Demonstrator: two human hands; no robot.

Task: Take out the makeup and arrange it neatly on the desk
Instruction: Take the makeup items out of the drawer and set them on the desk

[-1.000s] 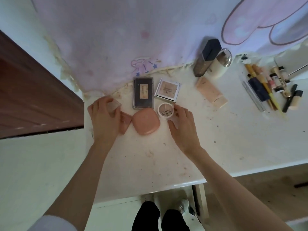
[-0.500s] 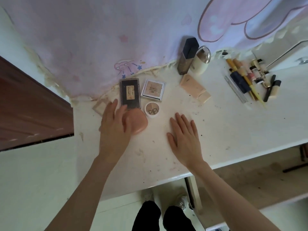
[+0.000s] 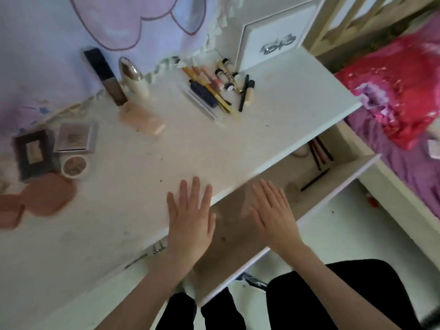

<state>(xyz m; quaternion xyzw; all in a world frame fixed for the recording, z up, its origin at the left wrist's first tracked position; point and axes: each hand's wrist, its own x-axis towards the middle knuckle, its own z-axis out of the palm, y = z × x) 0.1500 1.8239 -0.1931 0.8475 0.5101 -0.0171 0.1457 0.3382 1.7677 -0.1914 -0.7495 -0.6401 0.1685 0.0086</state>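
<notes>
The remaining makeup is located in the open drawer (image 3: 316, 184) at the right centre of the frame, below the table (image 3: 181, 163) edge. Several thin pencils (image 3: 320, 152) are seen at the far end of the drawer, and one dark pencil (image 3: 314, 180) lies alone nearer the front. These items are judged to be light, stiff and smooth, and liable to roll; each is best pinched at mid-length between thumb and fingertips. A small round object beside the single pencil is too blurred to be identified.

Makeup already set out is distributed as follows. At the left of the frame, a dark palette (image 3: 32, 153), a square compact (image 3: 75, 136), a small round pot (image 3: 74, 166) and a peach compact (image 3: 48, 195) are grouped closely. These are judged to be rigid, with hinged lids and pressed powder that may crack if dropped; they should be held by the edges. A squeeze tube (image 3: 141, 120), judged soft, lies in the upper centre, just in front of a dark bottle (image 3: 106, 78) and a white bottle (image 3: 134, 78). A cluster of brushes and pens (image 3: 214, 91) is placed at the upper right of the table.

The left hand (image 3: 190, 222) is held flat with fingers straight over the table edge, grasping nothing. The right hand (image 3: 273, 215) is likewise released, fingers extended above the drawer.
</notes>
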